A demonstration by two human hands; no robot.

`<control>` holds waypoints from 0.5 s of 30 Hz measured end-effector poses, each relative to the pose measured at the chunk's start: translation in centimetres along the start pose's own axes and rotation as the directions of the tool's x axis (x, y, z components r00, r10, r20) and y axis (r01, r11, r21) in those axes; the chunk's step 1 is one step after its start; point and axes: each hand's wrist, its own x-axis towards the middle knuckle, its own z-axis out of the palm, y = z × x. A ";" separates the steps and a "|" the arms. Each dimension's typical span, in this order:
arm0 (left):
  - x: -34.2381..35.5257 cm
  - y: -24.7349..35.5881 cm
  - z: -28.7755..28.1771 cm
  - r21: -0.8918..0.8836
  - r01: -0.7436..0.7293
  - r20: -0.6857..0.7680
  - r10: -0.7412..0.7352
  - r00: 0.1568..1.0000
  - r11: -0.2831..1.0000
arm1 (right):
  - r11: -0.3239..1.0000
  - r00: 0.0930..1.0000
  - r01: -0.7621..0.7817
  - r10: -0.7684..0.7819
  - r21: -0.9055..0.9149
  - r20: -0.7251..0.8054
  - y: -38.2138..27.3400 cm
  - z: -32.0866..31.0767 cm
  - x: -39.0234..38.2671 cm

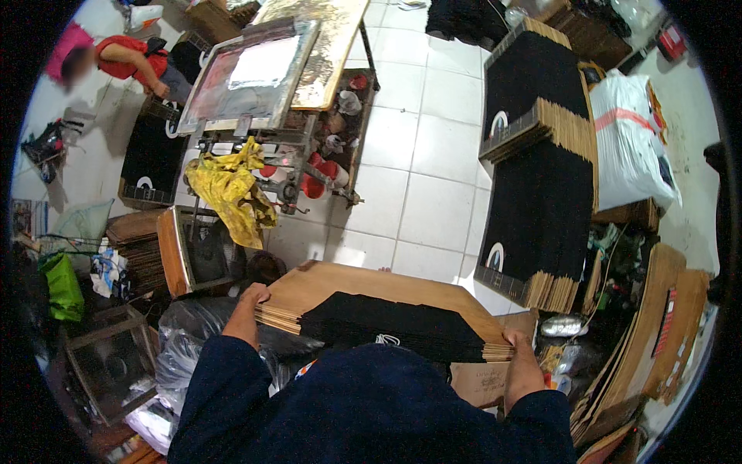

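I hold a thick stack of tan cardboard boards [371,282] against my body, with dark layers of folded black fabric [402,317] lying over its near part and a small white mark showing near the middle. My left hand [251,298] is closed round the stack's left end. My right hand [516,340] grips its right end, where many board edges show.
Two stacks of black fabric on boards [525,209] lie right, near a white sack [626,139]. A screen-printing table [247,69] with a yellow cloth [232,185] stands on white tiles [417,139]; a person in red [131,62] is upper left. Plastic bags [185,348] crowd lower left.
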 end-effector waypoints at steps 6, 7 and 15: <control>0.4 -5.5 5.4 -0.216 0.028 0.078 -0.012 0.997 0.976 | 0.961 0.992 0.119 -0.123 -0.250 -0.001 -12.0 -10.4 1.8; -0.2 -5.6 6.2 -0.163 0.036 0.085 -0.023 0.996 0.986 | 0.959 0.992 0.119 -0.127 -0.258 -0.013 -14.9 -12.8 1.9; -5.8 1.3 6.4 -0.308 0.025 0.243 0.054 0.969 0.951 | 0.935 0.995 -0.014 0.049 -0.355 0.089 -36.6 -34.4 7.5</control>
